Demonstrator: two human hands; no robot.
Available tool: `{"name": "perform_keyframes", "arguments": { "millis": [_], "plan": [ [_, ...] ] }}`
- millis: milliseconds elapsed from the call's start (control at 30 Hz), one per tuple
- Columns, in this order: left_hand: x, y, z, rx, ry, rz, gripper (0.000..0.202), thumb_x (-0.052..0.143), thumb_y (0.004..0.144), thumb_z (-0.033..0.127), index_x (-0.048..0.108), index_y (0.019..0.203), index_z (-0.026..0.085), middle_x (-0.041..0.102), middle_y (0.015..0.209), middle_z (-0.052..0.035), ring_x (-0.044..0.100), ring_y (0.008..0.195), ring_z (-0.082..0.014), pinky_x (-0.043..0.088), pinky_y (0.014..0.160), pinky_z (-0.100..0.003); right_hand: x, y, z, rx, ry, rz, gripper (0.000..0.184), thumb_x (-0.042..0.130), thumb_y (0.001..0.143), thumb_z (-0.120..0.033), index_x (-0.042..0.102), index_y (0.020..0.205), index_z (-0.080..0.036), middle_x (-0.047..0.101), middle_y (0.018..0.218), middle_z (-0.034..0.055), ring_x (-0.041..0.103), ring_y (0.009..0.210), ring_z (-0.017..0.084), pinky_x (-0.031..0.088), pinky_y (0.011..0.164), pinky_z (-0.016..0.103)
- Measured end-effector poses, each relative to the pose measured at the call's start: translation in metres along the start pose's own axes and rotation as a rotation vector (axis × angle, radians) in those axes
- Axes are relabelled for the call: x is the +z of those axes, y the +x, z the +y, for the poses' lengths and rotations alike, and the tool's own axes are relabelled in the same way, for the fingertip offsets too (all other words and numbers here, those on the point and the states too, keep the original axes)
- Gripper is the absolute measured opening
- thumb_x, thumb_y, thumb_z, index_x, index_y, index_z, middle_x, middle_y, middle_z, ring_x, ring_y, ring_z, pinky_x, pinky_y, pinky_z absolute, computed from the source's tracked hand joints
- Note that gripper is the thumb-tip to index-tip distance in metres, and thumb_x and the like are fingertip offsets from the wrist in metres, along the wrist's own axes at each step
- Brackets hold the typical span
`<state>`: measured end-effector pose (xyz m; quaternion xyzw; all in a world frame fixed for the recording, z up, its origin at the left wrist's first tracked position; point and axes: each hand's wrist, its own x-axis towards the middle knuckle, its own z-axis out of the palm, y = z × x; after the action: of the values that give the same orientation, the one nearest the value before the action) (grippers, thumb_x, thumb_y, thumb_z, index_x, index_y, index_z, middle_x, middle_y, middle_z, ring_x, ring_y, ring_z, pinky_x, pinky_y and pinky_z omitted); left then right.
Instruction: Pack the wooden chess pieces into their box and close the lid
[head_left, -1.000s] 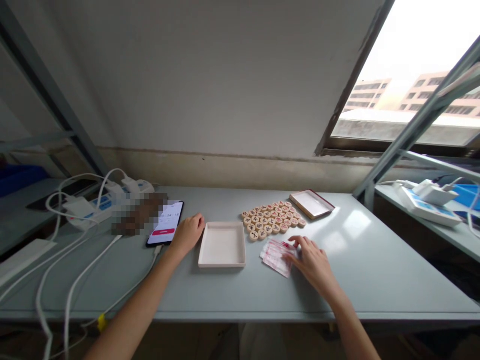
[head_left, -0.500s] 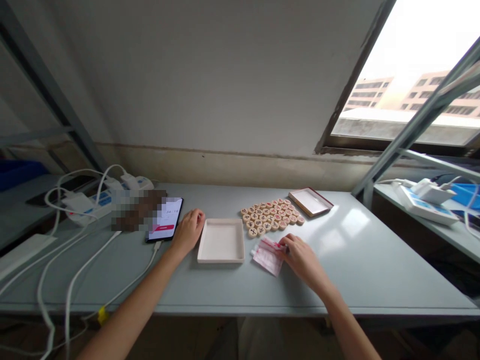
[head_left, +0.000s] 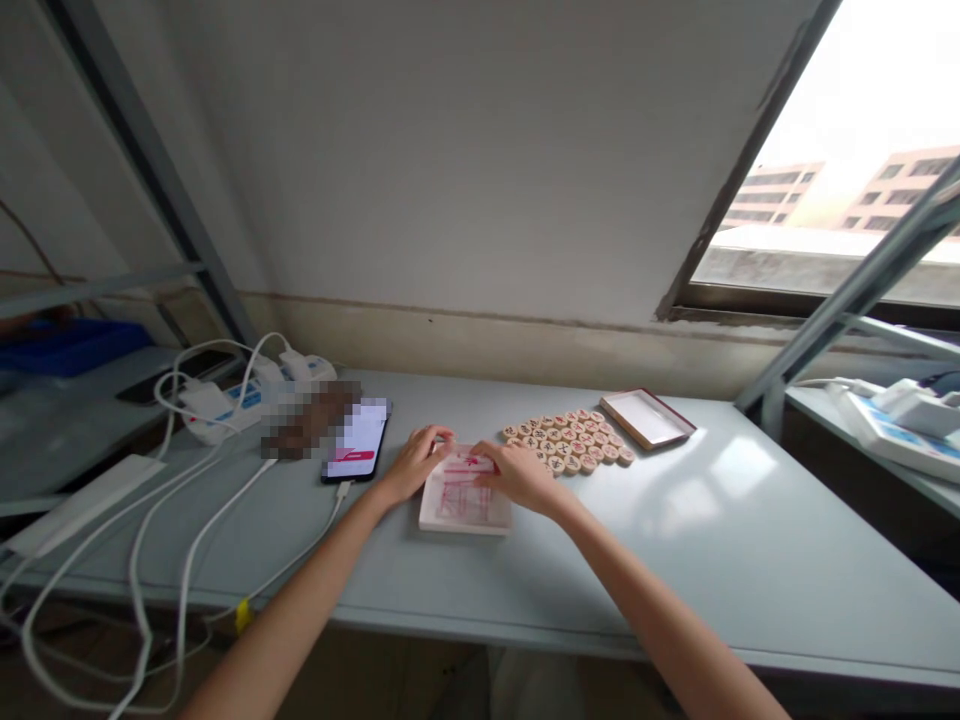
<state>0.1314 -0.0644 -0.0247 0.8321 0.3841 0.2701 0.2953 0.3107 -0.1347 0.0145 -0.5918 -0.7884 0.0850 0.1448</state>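
Observation:
A folded clear sheet with red print (head_left: pixel 461 495) lies in the shallow white tray (head_left: pixel 465 522) near the middle of the grey table (head_left: pixel 675 540). My left hand (head_left: pixel 414 462) rests at the tray's far left corner, fingers curled on the sheet's edge. My right hand (head_left: pixel 519 476) presses the sheet's right side with fingers bent. Several round wooden game pieces (head_left: pixel 570 441) lie in rows just right of the tray.
A flat lid with a dark red rim (head_left: pixel 647 418) lies behind the pieces. A phone with a lit screen (head_left: pixel 358 444) lies left of the tray, its cable running off the front edge. A power strip with white plugs and cords (head_left: pixel 225 400) is at the far left.
My right hand carried the printed sheet from the table into the white tray. My left hand shifted from beside the tray onto its far corner. The view swung left.

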Motion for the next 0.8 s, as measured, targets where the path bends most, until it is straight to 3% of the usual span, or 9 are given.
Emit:
{"name": "perform_keyframes", "arguments": {
  "millis": [200, 300, 400, 567, 667, 800],
  "plan": [
    [0.004, 0.004, 0.000, 0.092, 0.123, -0.039, 0.034, 0.054, 0.071, 0.040, 0.050, 0.097, 0.019, 0.052, 0.101, -0.0049, 0.044, 0.099, -0.0195, 0.034, 0.088, -0.031, 0.015, 0.000, 0.002, -0.031, -0.044, 0.081, 0.025, 0.057, 0.072, -0.023, 0.052, 0.097, -0.020, 0.061, 0.094, 0.0038, 0.054, 0.088, 0.019, 0.034, 0.076, 0.031],
    [0.004, 0.006, 0.000, 0.088, 0.135, -0.061, 0.030, 0.056, 0.070, 0.033, 0.051, 0.096, 0.019, 0.051, 0.101, -0.0044, 0.044, 0.099, -0.0192, 0.034, 0.088, -0.031, 0.001, -0.003, 0.005, -0.038, -0.075, 0.143, 0.031, 0.060, 0.071, -0.025, 0.051, 0.101, -0.022, 0.056, 0.102, 0.0050, 0.050, 0.095, 0.020, 0.032, 0.078, 0.032],
    [0.002, 0.005, 0.003, 0.062, 0.135, -0.093, 0.031, 0.058, 0.069, 0.029, 0.051, 0.097, 0.019, 0.049, 0.103, -0.0042, 0.042, 0.101, -0.0195, 0.033, 0.089, -0.032, -0.022, -0.012, 0.017, 0.010, -0.130, 0.200, 0.025, 0.057, 0.073, -0.026, 0.054, 0.098, -0.023, 0.056, 0.100, 0.0043, 0.049, 0.093, 0.020, 0.031, 0.078, 0.034],
    [-0.004, 0.009, 0.005, 0.064, 0.089, -0.111, 0.025, 0.050, 0.075, 0.032, 0.054, 0.096, 0.019, 0.049, 0.102, -0.0047, 0.042, 0.102, -0.0184, 0.032, 0.090, -0.031, -0.043, -0.033, 0.044, 0.016, -0.190, 0.039, 0.022, 0.061, 0.071, -0.029, 0.059, 0.092, -0.024, 0.057, 0.097, 0.0051, 0.047, 0.095, 0.023, 0.031, 0.080, 0.036],
    [-0.008, 0.020, -0.003, 0.056, 0.125, -0.101, 0.021, 0.050, 0.075, 0.033, 0.059, 0.088, 0.019, 0.052, 0.098, -0.0048, 0.043, 0.099, -0.0201, 0.032, 0.089, -0.033, -0.036, -0.039, 0.052, -0.003, -0.160, -0.020, 0.025, 0.062, 0.070, -0.028, 0.058, 0.094, -0.023, 0.057, 0.096, 0.0043, 0.047, 0.095, 0.022, 0.032, 0.081, 0.035],
    [-0.008, 0.038, -0.018, -0.012, 0.126, -0.073, 0.018, 0.055, 0.069, 0.030, 0.063, 0.078, 0.017, 0.056, 0.089, -0.0052, 0.048, 0.087, -0.0199, 0.037, 0.079, -0.031, -0.023, -0.038, 0.053, -0.034, -0.111, 0.011, 0.025, 0.061, 0.071, -0.028, 0.056, 0.095, -0.024, 0.056, 0.095, 0.0026, 0.047, 0.092, 0.020, 0.033, 0.080, 0.033]
  ]
}}
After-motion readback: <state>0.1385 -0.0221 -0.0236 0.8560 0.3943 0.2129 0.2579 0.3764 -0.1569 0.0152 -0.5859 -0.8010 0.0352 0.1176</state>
